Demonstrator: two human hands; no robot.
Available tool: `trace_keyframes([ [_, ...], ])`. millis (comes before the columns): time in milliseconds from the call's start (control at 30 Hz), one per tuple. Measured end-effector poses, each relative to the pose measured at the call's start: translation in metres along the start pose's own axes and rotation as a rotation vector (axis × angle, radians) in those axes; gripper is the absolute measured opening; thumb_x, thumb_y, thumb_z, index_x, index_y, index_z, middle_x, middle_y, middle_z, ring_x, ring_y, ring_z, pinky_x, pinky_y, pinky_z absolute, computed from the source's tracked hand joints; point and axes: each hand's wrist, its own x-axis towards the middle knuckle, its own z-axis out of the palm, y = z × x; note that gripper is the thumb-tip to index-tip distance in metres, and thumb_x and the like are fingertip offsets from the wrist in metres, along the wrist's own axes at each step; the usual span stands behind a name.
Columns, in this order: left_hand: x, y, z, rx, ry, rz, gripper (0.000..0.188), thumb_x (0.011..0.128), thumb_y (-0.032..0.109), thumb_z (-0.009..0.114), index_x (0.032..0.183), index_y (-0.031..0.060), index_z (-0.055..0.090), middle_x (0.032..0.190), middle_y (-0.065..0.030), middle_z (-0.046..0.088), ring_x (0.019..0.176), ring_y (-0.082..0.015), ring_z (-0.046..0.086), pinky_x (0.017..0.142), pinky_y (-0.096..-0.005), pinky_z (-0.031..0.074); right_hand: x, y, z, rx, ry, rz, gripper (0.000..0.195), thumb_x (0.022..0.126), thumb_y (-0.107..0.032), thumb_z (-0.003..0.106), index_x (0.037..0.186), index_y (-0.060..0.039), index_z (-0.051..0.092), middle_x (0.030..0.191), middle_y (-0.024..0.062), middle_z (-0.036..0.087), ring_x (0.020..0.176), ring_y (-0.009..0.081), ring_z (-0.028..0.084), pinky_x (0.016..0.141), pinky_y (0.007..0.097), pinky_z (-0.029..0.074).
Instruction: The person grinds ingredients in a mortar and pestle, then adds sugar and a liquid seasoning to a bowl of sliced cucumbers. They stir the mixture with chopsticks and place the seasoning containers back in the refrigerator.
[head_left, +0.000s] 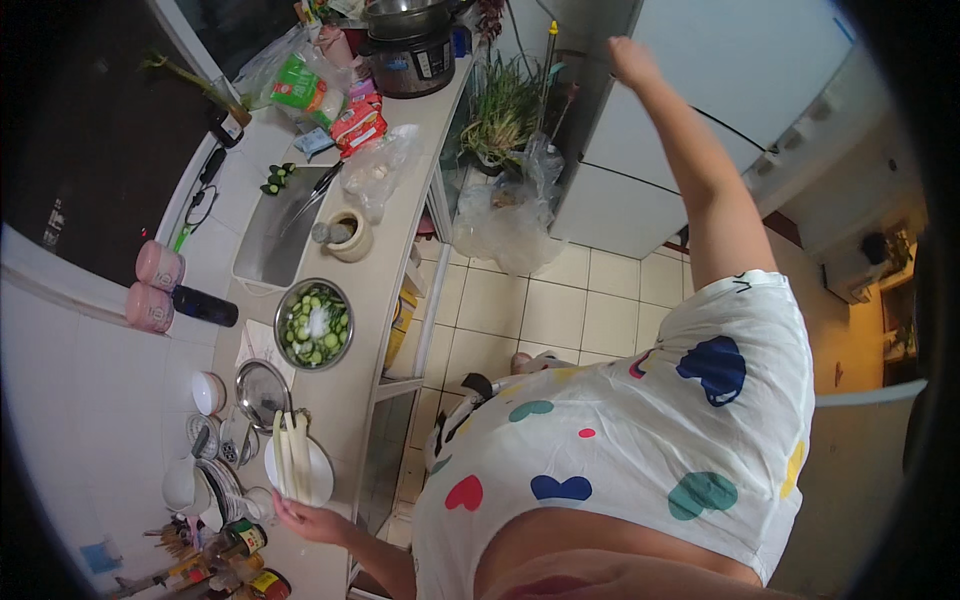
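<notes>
My left hand (304, 517) is at the lower rim of a white plate (324, 474), which it grips by the edge. Several pale, peeled vegetable stalks (292, 457) lie across that plate, their far ends reaching over a metal bowl (259, 390). My right arm stretches far out, and my right hand (631, 61) is curled at the side edge of a pale refrigerator's door (720, 60). Its fingertips are partly hidden from view. Beyond the plate, a steel bowl (313, 324) contains sliced cucumber with a heap of white granules on top.
A sink (274, 232) with cucumber ends on its rim, a mortar (351, 236) and a pressure cooker (412, 64) line the counter. Stacked dishes (217, 487) and jars (247, 536) crowd its near end. Plastic bags (502, 225) and a green plant (499, 112) stand by the refrigerator.
</notes>
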Motion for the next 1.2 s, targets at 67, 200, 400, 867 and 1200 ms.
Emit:
trace_keyframes([
  [67, -0.013, 0.033, 0.017, -0.054, -0.144, -0.038, 0.038, 0.110, 0.017, 0.039, 0.131, -0.0029, 0.063, 0.117, -0.0183, 0.070, 0.112, -0.0269, 0.064, 0.097, -0.0373, 0.051, 0.029, 0.027, 0.006, -0.230, -0.009, -0.025, 0.029, 0.094, -0.018, 0.055, 0.119, -0.0085, 0.065, 0.130, 0.0145, 0.062, 0.130, 0.0331, 0.054, 0.110, 0.0490, 0.041],
  [200, -0.049, 0.101, 0.053, -0.001, -0.331, 0.016, 0.034, 0.108, 0.016, 0.043, 0.122, -0.0020, 0.068, 0.116, -0.0161, 0.070, 0.115, -0.0301, 0.061, 0.100, -0.0394, 0.047, 0.079, 0.070, 0.037, -0.439, 0.012, -0.124, 0.035, 0.095, -0.021, 0.054, 0.127, -0.0124, 0.067, 0.138, 0.0091, 0.061, 0.149, 0.0256, 0.035, 0.125, 0.0462, 0.020],
  [400, -0.063, 0.171, 0.106, 0.155, -0.527, 0.210, 0.024, 0.103, 0.014, 0.054, 0.110, 0.0019, 0.073, 0.113, -0.0158, 0.070, 0.110, -0.0316, 0.061, 0.104, -0.0432, 0.042, 0.120, 0.072, 0.051, -0.642, -0.259, -0.099, 0.038, 0.099, -0.024, 0.050, 0.131, -0.0158, 0.068, 0.150, 0.0056, 0.055, 0.150, 0.0212, 0.033, 0.129, 0.0440, 0.008],
  [867, -0.080, 0.392, 0.430, -0.519, -1.213, 0.305, 0.034, 0.102, 0.013, 0.056, 0.134, 0.0021, 0.061, 0.096, -0.0097, 0.070, 0.093, -0.0214, 0.064, 0.106, -0.0363, 0.043, -0.079, 0.082, -0.013, 0.063, 0.226, -0.389, 0.025, 0.085, -0.028, 0.071, 0.100, -0.0077, 0.071, 0.109, 0.0092, 0.063, 0.118, 0.0307, 0.057, 0.116, 0.0465, 0.038],
  [1200, -0.193, 0.642, 0.513, -1.043, -1.342, 1.095, 0.026, 0.098, 0.009, 0.063, 0.123, 0.0049, 0.069, 0.122, -0.0133, 0.067, 0.113, -0.0280, 0.064, 0.100, -0.0364, 0.048, -0.336, 0.126, -0.145, 0.546, 0.921, 0.742, 0.079, 0.101, -0.064, 0.047, 0.146, 0.0016, 0.043, 0.143, 0.0138, 0.050, 0.130, 0.0246, 0.050, 0.110, 0.0416, 0.040],
])
